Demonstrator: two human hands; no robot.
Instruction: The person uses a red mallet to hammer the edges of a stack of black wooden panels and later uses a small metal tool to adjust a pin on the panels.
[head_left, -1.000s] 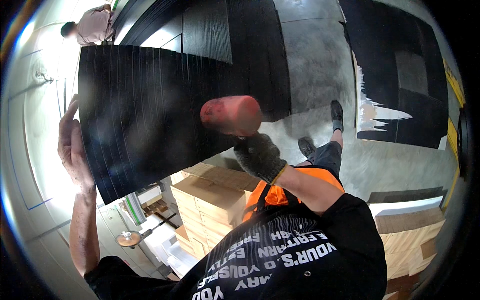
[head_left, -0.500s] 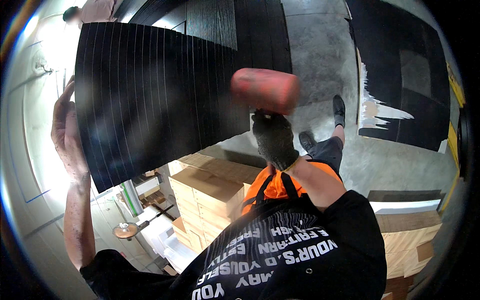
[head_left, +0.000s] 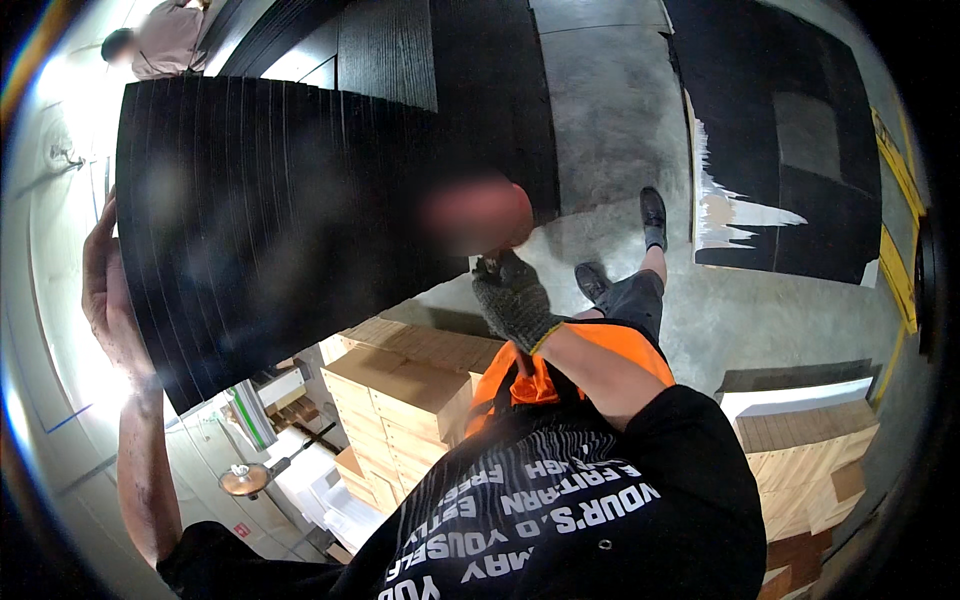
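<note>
Head view: left hand (head_left: 108, 300) bare, arm up from lower left, palm flat vs. left edge of the black ribbed panel (head_left: 290, 220), fingers curled round that edge — grip grasping the panel, held upright and tilted, filling upper left of the view. Right hand (head_left: 512, 298) in a dark knit glove, forearm coming up from lower centre, fist clenched on the handle of a mallet (head_left: 478, 215); its pink-red head is motion-blurred, sitting at the panel's right edge; can't tell if touching. Below the panel: stacked cardboard boxes (head_left: 405, 380). Concrete floor (head_left: 620, 120) beyond, w/ black sheets (head_left: 780, 130) lying on it, right. Person's shoes (head_left: 652, 215) show past the orange shorts (head_left: 560, 360). Another person (head_left: 165, 40) at top left, far off.

Vs. 0.5 s ago: mallet head has swung left and down, from clear of the panel's right side to over its edge; sharp then, blurred now. Gloved hand lower, more centred. Left hand same spot on the panel edge; panel about the same tilt.
</note>
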